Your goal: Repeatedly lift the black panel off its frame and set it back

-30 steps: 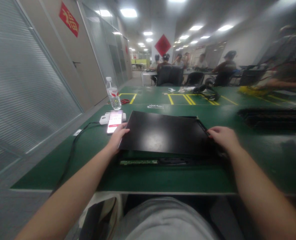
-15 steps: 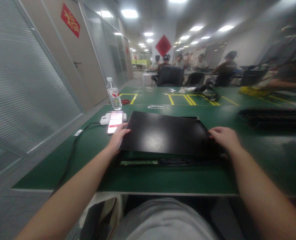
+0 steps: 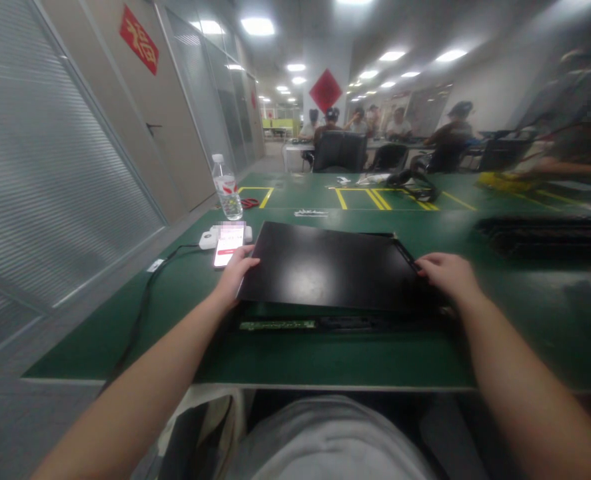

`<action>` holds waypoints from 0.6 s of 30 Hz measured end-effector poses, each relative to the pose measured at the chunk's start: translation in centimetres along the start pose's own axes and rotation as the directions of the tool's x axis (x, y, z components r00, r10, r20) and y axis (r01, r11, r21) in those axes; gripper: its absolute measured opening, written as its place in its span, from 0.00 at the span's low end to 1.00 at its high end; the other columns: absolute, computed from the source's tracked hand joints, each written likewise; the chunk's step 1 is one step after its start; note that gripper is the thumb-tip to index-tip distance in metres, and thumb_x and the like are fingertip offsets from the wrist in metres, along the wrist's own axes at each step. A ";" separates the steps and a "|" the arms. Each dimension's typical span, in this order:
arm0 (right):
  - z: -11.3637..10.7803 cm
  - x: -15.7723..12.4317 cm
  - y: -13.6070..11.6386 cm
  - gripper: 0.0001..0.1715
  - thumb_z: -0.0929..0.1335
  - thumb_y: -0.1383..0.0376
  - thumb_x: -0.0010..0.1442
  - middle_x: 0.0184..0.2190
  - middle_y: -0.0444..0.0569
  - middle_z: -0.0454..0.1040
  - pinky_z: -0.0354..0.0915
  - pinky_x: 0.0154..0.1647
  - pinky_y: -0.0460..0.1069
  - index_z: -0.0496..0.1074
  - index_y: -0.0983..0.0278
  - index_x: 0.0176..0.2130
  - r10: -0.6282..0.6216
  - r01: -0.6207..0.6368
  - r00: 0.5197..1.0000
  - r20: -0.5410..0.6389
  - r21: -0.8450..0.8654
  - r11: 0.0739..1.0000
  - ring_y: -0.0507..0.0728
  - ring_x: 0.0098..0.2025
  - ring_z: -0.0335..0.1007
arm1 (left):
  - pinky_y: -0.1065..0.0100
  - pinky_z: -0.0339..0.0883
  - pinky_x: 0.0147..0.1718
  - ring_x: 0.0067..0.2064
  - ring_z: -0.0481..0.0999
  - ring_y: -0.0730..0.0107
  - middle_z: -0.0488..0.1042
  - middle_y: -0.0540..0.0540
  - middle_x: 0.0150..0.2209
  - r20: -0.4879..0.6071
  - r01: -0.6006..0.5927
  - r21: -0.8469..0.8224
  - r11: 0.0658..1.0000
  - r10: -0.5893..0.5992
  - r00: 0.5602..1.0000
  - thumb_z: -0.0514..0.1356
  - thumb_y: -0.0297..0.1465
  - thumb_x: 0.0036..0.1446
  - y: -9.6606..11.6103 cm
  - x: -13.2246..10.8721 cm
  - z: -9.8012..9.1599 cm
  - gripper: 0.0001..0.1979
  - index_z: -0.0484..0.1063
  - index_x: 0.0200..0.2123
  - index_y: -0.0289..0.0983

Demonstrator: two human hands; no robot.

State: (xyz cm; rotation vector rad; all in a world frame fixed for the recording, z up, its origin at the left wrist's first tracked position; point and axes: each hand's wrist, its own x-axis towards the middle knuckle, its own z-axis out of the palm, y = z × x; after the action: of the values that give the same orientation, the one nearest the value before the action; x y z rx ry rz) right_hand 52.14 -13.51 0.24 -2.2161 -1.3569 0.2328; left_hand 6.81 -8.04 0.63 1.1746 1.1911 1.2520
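A flat black panel (image 3: 325, 267) lies in front of me on the green table (image 3: 125, 320), its near edge raised a little above a black frame with a green circuit strip (image 3: 275, 325). My left hand (image 3: 235, 273) grips the panel's left edge, fingers curled round it. My right hand (image 3: 448, 275) holds the panel's right edge, fingers closed over it.
A phone (image 3: 228, 244) with a lit screen lies by a white charger just left of the panel, its black cable (image 3: 142, 307) trailing off the table's left side. A water bottle (image 3: 226, 188) stands behind. Black trays (image 3: 545, 237) sit at the right. Several people sit at far tables.
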 end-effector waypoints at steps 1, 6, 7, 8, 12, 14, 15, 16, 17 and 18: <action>0.0 0.0 0.0 0.18 0.66 0.57 0.56 0.30 0.50 0.82 0.67 0.34 0.53 0.82 0.60 0.38 -0.001 0.001 1.000 -0.004 0.002 1.000 0.60 0.31 0.76 | 0.60 0.70 0.39 0.38 0.77 0.57 0.76 0.49 0.34 0.001 0.002 0.004 1.000 -0.002 1.000 0.64 0.34 0.41 0.0 0.0 0.0 0.24 0.70 0.45 0.39; -0.1 -0.1 -0.1 0.18 0.66 0.56 0.55 0.30 0.50 0.82 0.68 0.34 0.53 0.82 0.60 0.37 0.004 -0.003 1.000 -0.008 0.014 1.000 0.61 0.31 0.76 | 0.59 0.71 0.39 0.36 0.78 0.57 0.77 0.50 0.32 0.000 0.024 0.002 1.000 -0.024 1.000 0.64 0.33 0.42 0.3 -0.3 0.2 0.22 0.70 0.45 0.39; -0.1 -0.1 -0.1 0.18 0.66 0.57 0.56 0.30 0.50 0.82 0.68 0.34 0.53 0.82 0.60 0.38 0.011 -0.011 1.000 -0.003 0.017 1.000 0.61 0.31 0.76 | 0.59 0.71 0.39 0.36 0.78 0.58 0.77 0.50 0.32 -0.001 0.027 -0.001 1.000 -0.027 1.000 0.64 0.32 0.42 0.3 -0.3 0.2 0.22 0.70 0.45 0.40; -0.1 -0.2 -0.2 0.18 0.66 0.57 0.56 0.31 0.50 0.82 0.68 0.34 0.53 0.82 0.60 0.38 0.018 -0.018 1.000 0.003 0.020 1.000 0.61 0.31 0.76 | 0.59 0.72 0.39 0.35 0.78 0.58 0.77 0.51 0.31 -0.003 0.030 -0.004 1.000 -0.030 1.000 0.64 0.32 0.43 0.4 -0.4 0.2 0.22 0.70 0.44 0.40; -0.2 -0.2 -0.2 0.18 0.66 0.57 0.56 0.31 0.50 0.82 0.68 0.34 0.53 0.82 0.60 0.39 0.023 -0.023 1.000 0.007 0.022 0.999 0.60 0.31 0.76 | 0.60 0.72 0.38 0.33 0.78 0.60 0.78 0.51 0.30 -0.012 0.039 -0.018 0.999 -0.039 0.999 0.64 0.30 0.43 0.5 -0.5 0.3 0.21 0.71 0.44 0.39; -0.2 -0.2 -0.2 0.18 0.66 0.56 0.56 0.31 0.50 0.82 0.68 0.34 0.53 0.82 0.60 0.38 0.013 -0.013 1.000 0.007 0.019 1.000 0.60 0.31 0.76 | 0.59 0.73 0.39 0.33 0.78 0.60 0.78 0.51 0.31 -0.014 0.038 -0.015 0.999 -0.039 0.999 0.64 0.30 0.43 0.5 -0.5 0.3 0.21 0.71 0.44 0.39; -0.1 -0.2 -0.2 0.18 0.66 0.56 0.56 0.30 0.50 0.82 0.68 0.33 0.53 0.82 0.60 0.38 0.008 -0.008 1.000 0.006 0.017 1.000 0.60 0.31 0.76 | 0.59 0.73 0.39 0.34 0.78 0.59 0.78 0.50 0.31 -0.013 0.038 -0.011 0.999 -0.038 0.999 0.64 0.30 0.43 0.5 -0.5 0.3 0.21 0.71 0.44 0.39; -0.1 -0.1 -0.1 0.18 0.66 0.56 0.56 0.30 0.50 0.82 0.68 0.33 0.53 0.82 0.61 0.38 0.007 -0.007 1.000 0.005 0.017 1.000 0.60 0.30 0.76 | 0.58 0.73 0.39 0.34 0.79 0.59 0.78 0.50 0.32 -0.012 0.039 -0.006 0.999 -0.039 0.999 0.64 0.30 0.43 0.6 -0.5 0.3 0.21 0.71 0.44 0.39; -0.1 -0.1 -0.1 0.18 0.66 0.56 0.56 0.30 0.50 0.82 0.68 0.33 0.53 0.82 0.61 0.38 0.009 -0.009 1.000 0.004 0.019 1.000 0.60 0.30 0.76 | 0.58 0.72 0.39 0.35 0.79 0.58 0.78 0.50 0.32 -0.010 0.039 -0.004 0.999 -0.039 0.999 0.64 0.31 0.43 0.5 -0.5 0.3 0.22 0.71 0.45 0.39; -0.1 -0.1 -0.1 0.18 0.66 0.56 0.56 0.30 0.50 0.82 0.68 0.33 0.53 0.82 0.61 0.38 0.011 -0.011 1.000 0.001 0.021 1.000 0.60 0.30 0.76 | 0.58 0.72 0.39 0.35 0.79 0.58 0.78 0.49 0.33 -0.008 0.039 -0.005 0.999 -0.039 0.999 0.64 0.31 0.43 0.5 -0.5 0.3 0.22 0.71 0.45 0.39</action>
State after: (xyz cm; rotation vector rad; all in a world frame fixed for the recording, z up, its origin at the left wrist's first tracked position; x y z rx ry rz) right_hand 52.09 -13.59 0.35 -2.2077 -1.3371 0.2513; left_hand 7.12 -8.54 1.17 1.1387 1.2114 1.2308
